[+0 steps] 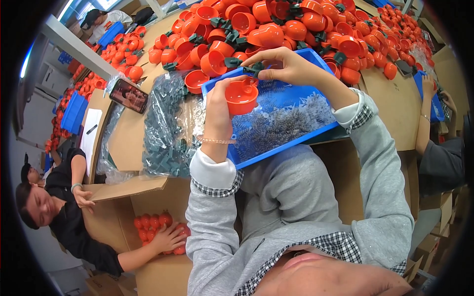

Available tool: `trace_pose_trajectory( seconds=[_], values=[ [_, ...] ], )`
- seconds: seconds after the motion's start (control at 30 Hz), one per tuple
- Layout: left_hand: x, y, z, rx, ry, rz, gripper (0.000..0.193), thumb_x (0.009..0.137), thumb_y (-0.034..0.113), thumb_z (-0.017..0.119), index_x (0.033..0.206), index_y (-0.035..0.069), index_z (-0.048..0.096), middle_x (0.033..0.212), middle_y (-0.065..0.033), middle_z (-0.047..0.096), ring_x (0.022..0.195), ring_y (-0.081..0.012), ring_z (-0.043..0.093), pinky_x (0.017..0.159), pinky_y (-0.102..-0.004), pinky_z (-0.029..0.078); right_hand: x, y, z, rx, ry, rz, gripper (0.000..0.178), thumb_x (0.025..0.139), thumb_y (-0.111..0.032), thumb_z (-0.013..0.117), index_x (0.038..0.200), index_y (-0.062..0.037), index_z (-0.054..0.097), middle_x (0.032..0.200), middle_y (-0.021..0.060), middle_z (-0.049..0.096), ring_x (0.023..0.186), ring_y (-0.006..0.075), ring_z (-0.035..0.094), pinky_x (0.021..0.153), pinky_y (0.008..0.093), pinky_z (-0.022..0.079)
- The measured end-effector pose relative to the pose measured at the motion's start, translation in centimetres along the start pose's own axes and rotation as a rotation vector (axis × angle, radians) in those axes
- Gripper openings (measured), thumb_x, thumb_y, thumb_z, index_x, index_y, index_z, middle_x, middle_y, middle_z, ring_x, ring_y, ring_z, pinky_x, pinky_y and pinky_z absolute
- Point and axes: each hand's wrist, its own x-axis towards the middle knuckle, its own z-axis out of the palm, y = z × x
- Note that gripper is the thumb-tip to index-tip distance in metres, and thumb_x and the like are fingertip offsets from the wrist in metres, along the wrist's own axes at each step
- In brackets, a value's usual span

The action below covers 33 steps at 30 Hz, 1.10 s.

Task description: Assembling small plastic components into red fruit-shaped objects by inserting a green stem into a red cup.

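Note:
My left hand (218,106) is closed around an orange-red plastic cup (242,101), its open side facing up. At the far edge of the cup, my right hand (286,64) pinches a small dark green plastic piece (254,69) between thumb and fingers. The green piece lies against or just above the cup's short neck; whether they are joined, I cannot tell. Both hands are over a blue tray (286,147). It contains many small metal springs (279,123) and pale, translucent small parts (313,109).
Orange-red cups with green pieces (266,37) are heaped beyond the tray. To the left lie a clear bag of green parts (165,126) and a propped phone (128,95). A co-worker's hand (170,238) rests on red cups in a cardboard box; another person's hands work at right.

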Motion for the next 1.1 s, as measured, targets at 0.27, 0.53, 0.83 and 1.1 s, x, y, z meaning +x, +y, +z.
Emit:
trace_pose_trajectory(
  seconds=[0.27,0.53,0.83,1.1],
  values=[
    [0.08,0.05,0.13,-0.027,0.023,0.005,0.044,0.089,0.025,0.037,0.105,-0.011,0.056,0.091,-0.0203,0.064,0.075,-0.0241,0.066,0.061,-0.0334,0.056,-0.07,-0.03,-0.07,-0.020,-0.021,0.002,0.034,0.079,-0.011,0.065,0.113,-0.0101,0.063,0.104,0.0085,0.064,0.095,0.0157,0.058,0.082,0.0299,0.046],
    [0.11,-0.01,0.01,-0.022,0.023,-0.003,0.043,0.089,0.025,0.038,0.104,-0.010,0.057,0.091,-0.0202,0.064,0.075,-0.0244,0.066,0.061,-0.0337,0.056,-0.07,-0.25,0.05,-0.026,-0.017,-0.002,0.034,0.079,-0.010,0.064,0.113,-0.0104,0.063,0.107,0.0093,0.064,0.095,0.0166,0.058,0.083,0.0302,0.046],
    [0.19,-0.14,-0.06,-0.006,0.032,-0.012,0.046,0.088,0.031,0.038,0.110,-0.007,0.052,0.089,-0.0190,0.064,0.068,-0.0282,0.065,0.057,-0.0322,0.052,-0.12,-0.16,0.11,-0.051,-0.031,0.016,0.033,0.080,-0.009,0.064,0.113,-0.0100,0.062,0.107,0.0092,0.064,0.095,0.0166,0.059,0.082,0.0301,0.046],
    [-0.10,0.07,0.53,-0.006,0.054,0.003,0.039,0.089,0.024,0.039,0.102,-0.009,0.057,0.087,-0.0178,0.064,0.071,-0.0238,0.066,0.060,-0.0318,0.055,-0.21,-0.05,0.14,-0.075,-0.037,0.013,0.032,0.080,-0.010,0.064,0.112,-0.0088,0.063,0.100,0.0098,0.066,0.092,0.0151,0.059,0.080,0.0284,0.046]
  ],
)
